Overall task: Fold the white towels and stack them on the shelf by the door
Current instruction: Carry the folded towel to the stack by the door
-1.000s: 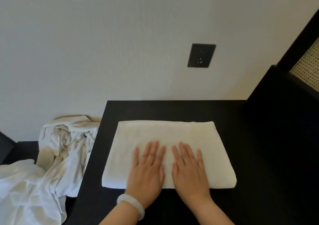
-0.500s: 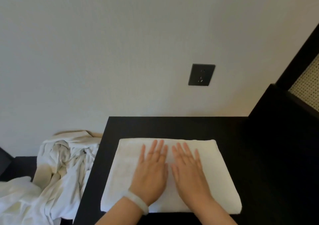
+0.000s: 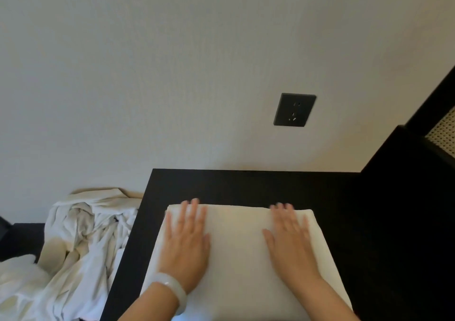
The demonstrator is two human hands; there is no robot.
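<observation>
Grips slid apart, left grip [image 3: 186, 242], right grip [image 3: 290, 244] flat, released on towel [image 3: 236, 247], both motion-blurred.

place: bedrm/hotel-type rm | dark table [image 3: 246, 187] | wall socket [image 3: 295, 109] | white linen heap [image 3: 81, 234]

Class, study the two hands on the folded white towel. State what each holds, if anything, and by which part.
Nothing is held. The left hand and right hand lie flat and open on top of the folded towel.
</observation>
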